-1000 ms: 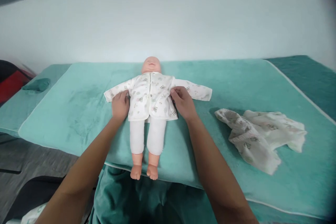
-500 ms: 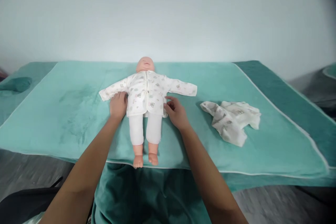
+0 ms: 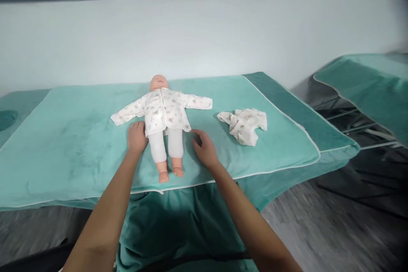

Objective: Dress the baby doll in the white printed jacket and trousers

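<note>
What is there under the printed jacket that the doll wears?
White leg coverings show below the hem of the printed jacket, and the bare feet of the doll beyond them. Whatever lies beneath the jacket over the chest is covered.

Gap between doll (image 3: 163,112) and crumpled garment (image 3: 245,126); 2 outstretched sleeves (image 3: 199,102), wall (image 3: 197,38) behind obstruct.
</note>
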Demonstrator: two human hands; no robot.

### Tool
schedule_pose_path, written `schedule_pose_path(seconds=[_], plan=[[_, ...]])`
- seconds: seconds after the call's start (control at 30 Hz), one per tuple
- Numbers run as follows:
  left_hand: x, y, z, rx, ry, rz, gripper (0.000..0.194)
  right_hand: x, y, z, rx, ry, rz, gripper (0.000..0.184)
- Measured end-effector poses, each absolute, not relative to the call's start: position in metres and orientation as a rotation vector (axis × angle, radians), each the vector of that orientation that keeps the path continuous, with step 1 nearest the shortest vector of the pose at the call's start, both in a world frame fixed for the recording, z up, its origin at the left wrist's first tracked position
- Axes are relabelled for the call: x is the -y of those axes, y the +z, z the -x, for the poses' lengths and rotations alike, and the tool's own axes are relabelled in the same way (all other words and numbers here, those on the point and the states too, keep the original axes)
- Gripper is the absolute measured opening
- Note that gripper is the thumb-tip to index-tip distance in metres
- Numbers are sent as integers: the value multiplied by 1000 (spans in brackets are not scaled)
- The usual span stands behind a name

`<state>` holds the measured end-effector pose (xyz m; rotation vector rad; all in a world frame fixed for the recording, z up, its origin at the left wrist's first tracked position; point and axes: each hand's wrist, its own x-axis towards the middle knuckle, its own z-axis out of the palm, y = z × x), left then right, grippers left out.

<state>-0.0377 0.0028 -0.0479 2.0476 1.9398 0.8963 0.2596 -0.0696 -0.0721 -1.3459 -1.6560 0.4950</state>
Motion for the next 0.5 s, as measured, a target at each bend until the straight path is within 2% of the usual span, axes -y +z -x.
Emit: schedule_pose_path(seconds=[0.13, 0.27, 0.4, 0.5], plan=[[27, -52, 33, -1847, 1049, -1900, 39, 74, -68, -281, 1595, 472, 1394, 31], [50, -50, 25, -1519, 1235, -1639, 49, 55, -53, -289, 1369, 755, 1423, 42], [57, -49, 15, -1199, 1289, -1341, 82, 18, -42, -264, 1313, 913, 1375, 56], [58, -48, 7, -1166, 1318, -1282, 89, -5, -40, -231, 1363, 966, 1338, 58]])
